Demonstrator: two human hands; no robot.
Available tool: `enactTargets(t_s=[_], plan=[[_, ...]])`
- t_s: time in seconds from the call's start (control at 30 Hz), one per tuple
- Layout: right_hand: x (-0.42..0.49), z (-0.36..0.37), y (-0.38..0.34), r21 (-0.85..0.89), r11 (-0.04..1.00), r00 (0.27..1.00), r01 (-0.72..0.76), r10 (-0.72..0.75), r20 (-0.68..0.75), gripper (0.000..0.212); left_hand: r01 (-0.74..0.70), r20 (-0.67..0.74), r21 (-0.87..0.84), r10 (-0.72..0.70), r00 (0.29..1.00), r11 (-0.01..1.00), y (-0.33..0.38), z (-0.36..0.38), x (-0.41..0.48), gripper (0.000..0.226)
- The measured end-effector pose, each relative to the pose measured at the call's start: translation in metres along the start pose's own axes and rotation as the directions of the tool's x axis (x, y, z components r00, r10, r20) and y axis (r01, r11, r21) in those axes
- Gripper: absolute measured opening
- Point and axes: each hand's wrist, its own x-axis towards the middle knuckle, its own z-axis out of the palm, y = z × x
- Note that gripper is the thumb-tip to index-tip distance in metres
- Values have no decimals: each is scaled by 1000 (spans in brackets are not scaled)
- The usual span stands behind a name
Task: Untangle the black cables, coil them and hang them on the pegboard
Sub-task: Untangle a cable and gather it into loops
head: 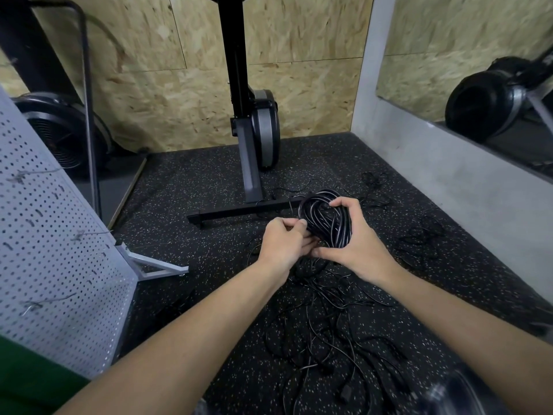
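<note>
Holding a coil (324, 218) of black cable w/ both hands, just above the speckled rubber floor (185, 187), approx mid-floor and right in front of the base bar of a black exercise machine (254, 163).

Right hand (354, 238): thumb on top, fingers curled round the coil's right side, clamped on it. Left hand (284, 242): fingers curled, thumb + forefinger pinching strands at the coil's left edge, other fingers tucked under the bottom of the loops. The two hands touch below the coil.

Loose cables (329, 324) lie in a tangled spread on the floor beneath the forearms, running toward the near edge; a plug end shows near the bottom right. Two smaller cable clumps lie apart from that: one (425, 235) near the floor's right edge, one (374, 178) toward the far right corner.

Pegboard (54, 250), grey perforated metal, stands tilted along the floor's left edge on a triangular foot (155, 265); a few wire hooks stick out of it, no cable on them.

Behind: OSB wall (299, 70), a black fan (62, 136) in the far left corner, a mirror (466, 55) on the right wall.
</note>
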Motion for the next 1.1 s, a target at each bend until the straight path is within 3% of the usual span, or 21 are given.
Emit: enactTargets(t_s=[0.23,0.3,0.37,0.47,0.53,0.63,0.8,0.97,1.1], plan=[[2,-2,3,-37,999,1000,-24,23,-5,72,-141,18,273,141,990,952,-3,-15,5,15],[5,-3,3,23,1000,999,0,0,-32,70,-189,75,324,174,982,927,-3,-19,5,20],[7,-5,3,86,996,999,11,-7,-51,68,-198,223,424,110,969,884,-5,-24,4,16],[7,-8,2,187,982,999,-3,9,-31,67,-331,480,691,-66,875,642,-22,-38,10,26],[6,-9,1,243,970,999,-19,28,-32,67,-415,530,771,-125,839,483,-33,-44,13,31],[7,-11,2,282,959,997,-18,38,-66,73,-465,527,798,-67,847,384,-40,-45,18,23],[10,-14,7,194,980,989,-39,66,-133,118,-464,483,814,36,875,350,-38,-55,24,21],[14,-22,19,-44,983,972,-179,170,-162,111,-574,530,732,224,818,366,-18,-50,16,18],[12,-26,20,-107,983,986,-149,140,-92,109,-694,518,613,470,714,378,0,-36,4,17]])
